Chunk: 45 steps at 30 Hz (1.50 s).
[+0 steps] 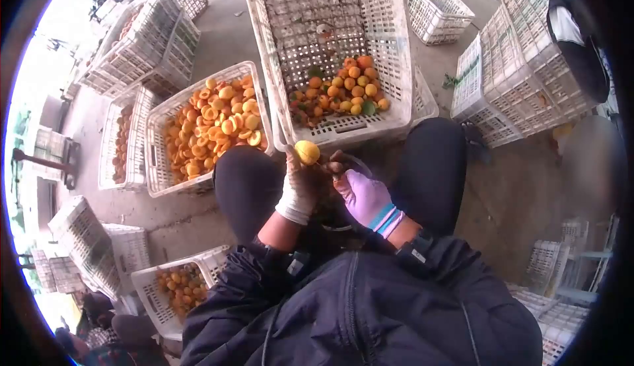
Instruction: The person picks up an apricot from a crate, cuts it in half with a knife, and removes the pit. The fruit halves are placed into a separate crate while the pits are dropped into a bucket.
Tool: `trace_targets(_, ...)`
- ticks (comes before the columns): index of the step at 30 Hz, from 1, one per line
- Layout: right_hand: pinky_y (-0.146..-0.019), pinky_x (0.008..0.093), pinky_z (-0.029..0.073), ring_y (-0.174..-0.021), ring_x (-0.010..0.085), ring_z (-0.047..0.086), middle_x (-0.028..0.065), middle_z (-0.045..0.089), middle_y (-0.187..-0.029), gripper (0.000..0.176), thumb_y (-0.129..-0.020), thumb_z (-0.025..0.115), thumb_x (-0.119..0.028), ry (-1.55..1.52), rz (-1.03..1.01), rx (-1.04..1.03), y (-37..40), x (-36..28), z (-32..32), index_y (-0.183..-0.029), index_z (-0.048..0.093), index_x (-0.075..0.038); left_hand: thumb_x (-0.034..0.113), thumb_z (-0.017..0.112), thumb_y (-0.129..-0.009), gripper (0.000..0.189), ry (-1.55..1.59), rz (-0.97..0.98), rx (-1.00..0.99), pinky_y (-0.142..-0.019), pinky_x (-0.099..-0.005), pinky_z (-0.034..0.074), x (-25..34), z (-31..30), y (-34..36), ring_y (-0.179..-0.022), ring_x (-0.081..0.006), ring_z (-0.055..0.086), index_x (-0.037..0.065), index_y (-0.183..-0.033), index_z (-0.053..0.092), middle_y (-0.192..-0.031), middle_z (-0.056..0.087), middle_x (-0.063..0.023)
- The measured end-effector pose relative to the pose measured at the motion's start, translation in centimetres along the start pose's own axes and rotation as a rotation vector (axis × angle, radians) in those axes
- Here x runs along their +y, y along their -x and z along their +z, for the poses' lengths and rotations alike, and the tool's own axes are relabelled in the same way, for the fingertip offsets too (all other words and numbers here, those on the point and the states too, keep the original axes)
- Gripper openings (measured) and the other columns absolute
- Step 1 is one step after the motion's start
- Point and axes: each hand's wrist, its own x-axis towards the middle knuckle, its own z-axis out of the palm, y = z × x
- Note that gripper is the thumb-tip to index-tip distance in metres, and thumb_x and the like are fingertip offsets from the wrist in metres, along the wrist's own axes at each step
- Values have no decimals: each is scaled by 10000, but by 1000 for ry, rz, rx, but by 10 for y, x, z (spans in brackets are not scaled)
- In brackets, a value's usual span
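Apricot (307, 151) sits pinched in left hand (300, 188), center frame; right hand (363, 194) curled just lower right, grip unclear.

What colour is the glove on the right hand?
Purple; the right hand shows best in the head view.

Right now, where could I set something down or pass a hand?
Bare floor lies right of the right knee, below the stacked crates; another patch sits between the halved-fruit crate and the lower-left crate. The far half of the front crate is fruit-free. Crowded between the knees: left hand holding an apricot, right hand beside it.
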Motion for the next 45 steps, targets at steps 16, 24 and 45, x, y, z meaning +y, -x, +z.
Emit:
trace_targets(16, -1003, 272, 411, -1189, 140, 497, 73, 531, -1294, 547, -870, 720, -194, -847, 111, 91, -1, 12, -7, -1319, 463, -15, 734, 387, -877, 781, -780, -54, 166, -851, -382, 493, -20, 14, 6, -921, -274, 597, 58, -1247, 516, -1086, 608, -128)
trace_targets(24, -920, 312, 451, -1028, 223, 590, 119, 617, -1132, 435, -893, 681, -296, -607, 153, 152, -6, 13, 19, -1195, 551, -11, 555, 386, -980, 597, -1090, 210, 202, -933, -319, 456, -36, -34, -7, -1049, -178, 560, 35, -1236, 529, -1153, 595, -65)
trace_targets(45, -489, 149, 260, -639, 4, 465, -60, 574, -881, 445, -977, 518, -432, -1133, 461, -52, -15, 5, -14, -1252, 572, -86, 694, 390, -899, 724, -471, -174, 85, -625, -281, 470, -11, 24, 3, -791, -203, 616, 74, -1238, 551, -1015, 648, -83)
